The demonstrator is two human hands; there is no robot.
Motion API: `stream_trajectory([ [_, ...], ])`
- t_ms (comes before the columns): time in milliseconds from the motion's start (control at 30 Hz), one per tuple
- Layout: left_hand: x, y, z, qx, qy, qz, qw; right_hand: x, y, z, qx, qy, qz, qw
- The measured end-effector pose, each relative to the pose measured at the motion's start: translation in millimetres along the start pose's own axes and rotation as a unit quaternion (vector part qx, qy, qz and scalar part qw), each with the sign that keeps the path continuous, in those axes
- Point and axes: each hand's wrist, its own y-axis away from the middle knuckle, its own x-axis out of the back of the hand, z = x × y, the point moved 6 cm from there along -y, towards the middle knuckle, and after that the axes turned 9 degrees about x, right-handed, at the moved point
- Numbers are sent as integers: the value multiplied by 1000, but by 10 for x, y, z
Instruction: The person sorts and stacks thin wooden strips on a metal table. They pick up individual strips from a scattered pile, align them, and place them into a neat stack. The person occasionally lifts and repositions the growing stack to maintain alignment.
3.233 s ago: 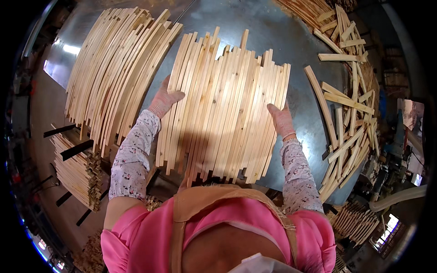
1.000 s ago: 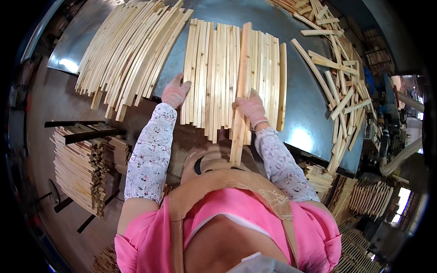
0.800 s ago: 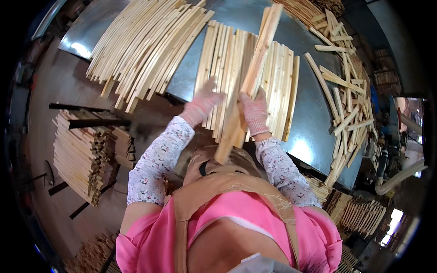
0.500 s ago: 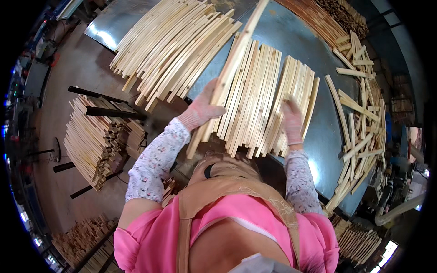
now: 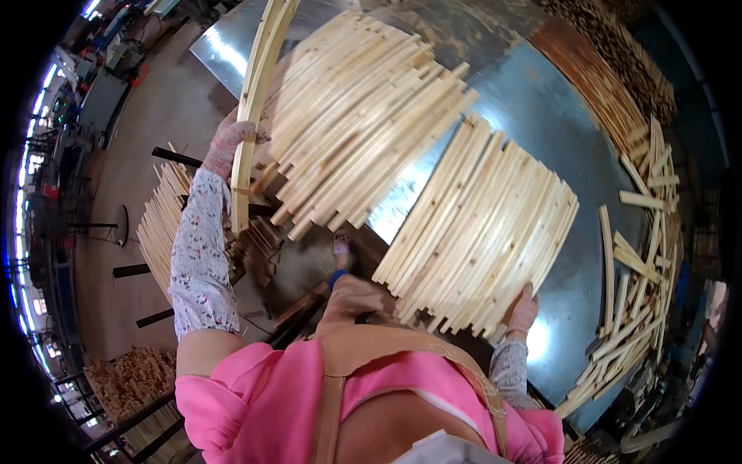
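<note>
My left hand (image 5: 230, 145), in a pink glove, is shut on a couple of long pale wooden slats (image 5: 256, 93). It holds them up past the left edge of the metal table (image 5: 533, 100), above a stack of slats on a rack (image 5: 164, 226). My right hand (image 5: 522, 311) rests against the near ends of a flat row of slats (image 5: 487, 232) lying side by side on the table. Its fingers hold nothing. A bigger heap of slats (image 5: 363, 100) lies on the table between my hands.
Short loose wood pieces (image 5: 638, 263) are scattered along the table's right side, with dark strips (image 5: 610, 85) behind them. More slat bundles (image 5: 127, 379) stand on the floor at the lower left. My foot in a sandal (image 5: 342, 246) shows beneath the table edge.
My left hand has pulled a couple of slats out of the flat row and swung them left, off the table side. My right hand slid to the row's right near corner.
</note>
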Motion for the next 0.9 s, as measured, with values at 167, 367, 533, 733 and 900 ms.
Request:
stream_trajectory([
  [167, 1309, -1145, 582, -6, -292, 118, 949, -415, 240, -111, -44, 36, 100, 993],
  [367, 1948, -2229, 816, -22, -573, 112, 811, -690, 344, -1105, -83, 437, 155, 882],
  [533, 1750, -2829, 89, -5, -657, 120, 745, -1513, 294, -1809, 176, 306, 158, 922],
  [733, 1416, -2945, 90, -65, -753, 65, 651, -3522, 858, -2824, 125, 89, -218, 964],
  [900, 744, -2598, 109, -277, -710, 17, 647, -4083, 656, -2838, 337, 260, -302, 853],
])
